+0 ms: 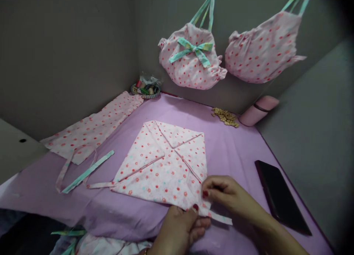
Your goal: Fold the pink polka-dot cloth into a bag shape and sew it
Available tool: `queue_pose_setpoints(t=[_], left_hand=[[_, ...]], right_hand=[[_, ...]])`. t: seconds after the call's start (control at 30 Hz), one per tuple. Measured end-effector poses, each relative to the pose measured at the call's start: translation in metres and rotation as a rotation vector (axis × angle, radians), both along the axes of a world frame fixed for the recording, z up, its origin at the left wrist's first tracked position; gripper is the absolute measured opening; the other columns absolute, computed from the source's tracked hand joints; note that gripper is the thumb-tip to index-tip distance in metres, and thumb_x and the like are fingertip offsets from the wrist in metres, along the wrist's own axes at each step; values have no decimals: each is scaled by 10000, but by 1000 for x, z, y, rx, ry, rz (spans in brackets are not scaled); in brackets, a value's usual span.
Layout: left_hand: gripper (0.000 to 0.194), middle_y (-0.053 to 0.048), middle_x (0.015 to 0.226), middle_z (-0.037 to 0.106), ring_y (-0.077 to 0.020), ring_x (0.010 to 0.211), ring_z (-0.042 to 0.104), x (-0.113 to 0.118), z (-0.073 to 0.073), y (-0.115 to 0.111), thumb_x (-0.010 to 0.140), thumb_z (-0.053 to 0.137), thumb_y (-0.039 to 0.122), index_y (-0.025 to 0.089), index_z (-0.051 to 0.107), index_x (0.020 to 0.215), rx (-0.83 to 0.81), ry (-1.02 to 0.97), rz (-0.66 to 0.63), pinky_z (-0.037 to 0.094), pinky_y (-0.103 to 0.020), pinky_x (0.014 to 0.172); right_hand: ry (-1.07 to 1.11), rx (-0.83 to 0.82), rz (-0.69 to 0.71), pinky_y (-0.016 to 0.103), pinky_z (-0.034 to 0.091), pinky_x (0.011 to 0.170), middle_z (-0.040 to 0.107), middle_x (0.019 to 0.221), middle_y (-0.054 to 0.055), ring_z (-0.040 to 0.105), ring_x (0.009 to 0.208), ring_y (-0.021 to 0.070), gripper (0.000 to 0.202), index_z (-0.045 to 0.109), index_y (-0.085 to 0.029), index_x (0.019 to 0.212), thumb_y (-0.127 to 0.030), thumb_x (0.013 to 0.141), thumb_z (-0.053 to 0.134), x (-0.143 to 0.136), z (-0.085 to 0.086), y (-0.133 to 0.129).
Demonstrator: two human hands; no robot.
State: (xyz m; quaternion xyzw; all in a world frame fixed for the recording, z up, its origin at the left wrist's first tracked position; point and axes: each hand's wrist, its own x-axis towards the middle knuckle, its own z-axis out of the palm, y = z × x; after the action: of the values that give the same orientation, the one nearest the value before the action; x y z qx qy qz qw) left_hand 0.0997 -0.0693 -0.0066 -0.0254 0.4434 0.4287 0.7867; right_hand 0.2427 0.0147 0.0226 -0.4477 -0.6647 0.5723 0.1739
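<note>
A pink fabric square with red flowers (pixel 157 170) lies on the purple cloth, its flaps folded toward the middle. My left hand (pixel 184 225) grips its lower edge near the right corner, thumb on top. My right hand (pixel 221 192) pinches the right edge just above that corner, fingertips on the fabric. A short pale strip (pixel 221 219) sticks out from the corner between my hands. From the left corner runs a thin pink strap (pixel 101 185), looping beside a mint green strip (pixel 88 172).
Patterned fabric (pixel 96 126) lies at the left. A basket of thread (pixel 145 90) stands at the back, with beige pieces (pixel 225 117) and a pink bottle (pixel 258 110) further right. A black phone (pixel 282 196) rests at right. Two fabric bags (pixel 190 68) hang above.
</note>
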Motion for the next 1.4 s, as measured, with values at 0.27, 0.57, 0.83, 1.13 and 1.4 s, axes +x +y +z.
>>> queue_pose_setpoints(t=[0.27, 0.57, 0.83, 1.13, 1.4], left_hand=[[111, -42, 634, 640, -89, 544, 630, 0, 6, 3, 853, 515, 100, 94, 566, 755, -38, 17, -21, 428, -150, 482], [61, -48, 686, 669, -85, 561, 631, 0, 3, 0, 820, 579, 129, 106, 590, 765, 10, 12, -20, 427, -151, 492], [79, -44, 692, 664, -115, 596, 645, 0, 4, 1, 776, 638, 142, 127, 561, 767, -42, 28, -8, 432, -182, 521], [259, -47, 776, 672, -119, 657, 636, -2, 0, -3, 635, 771, 246, 142, 586, 783, 16, -11, 1, 432, -184, 576], [382, -57, 803, 671, -132, 709, 618, 2, -1, -2, 559, 813, 306, 126, 641, 848, 50, 5, 22, 428, -213, 646]], right_hand=[[299, 207, -882, 172, 229, 367, 419, 544, -68, 305, 428, 53, 290, 596, -211, 727, -335, 538, 777, 44, 9, 32], [459, 317, -1193, 235, 187, 364, 327, 609, -56, 246, 455, 74, 261, 487, -229, 661, -258, 625, 744, 79, 29, 46], [279, 327, -1133, 260, 205, 380, 380, 625, -44, 300, 449, 82, 209, 504, -241, 693, -302, 668, 702, 85, 24, 46], [-92, -212, -303, 211, 324, 476, 495, 537, -32, 408, 497, 85, 290, 577, -157, 578, -396, 700, 688, 30, -4, -30], [222, -433, -389, 277, 463, 721, 634, 671, 21, 595, 690, 176, 274, 632, -168, 707, -402, 630, 753, 3, -19, -56]])
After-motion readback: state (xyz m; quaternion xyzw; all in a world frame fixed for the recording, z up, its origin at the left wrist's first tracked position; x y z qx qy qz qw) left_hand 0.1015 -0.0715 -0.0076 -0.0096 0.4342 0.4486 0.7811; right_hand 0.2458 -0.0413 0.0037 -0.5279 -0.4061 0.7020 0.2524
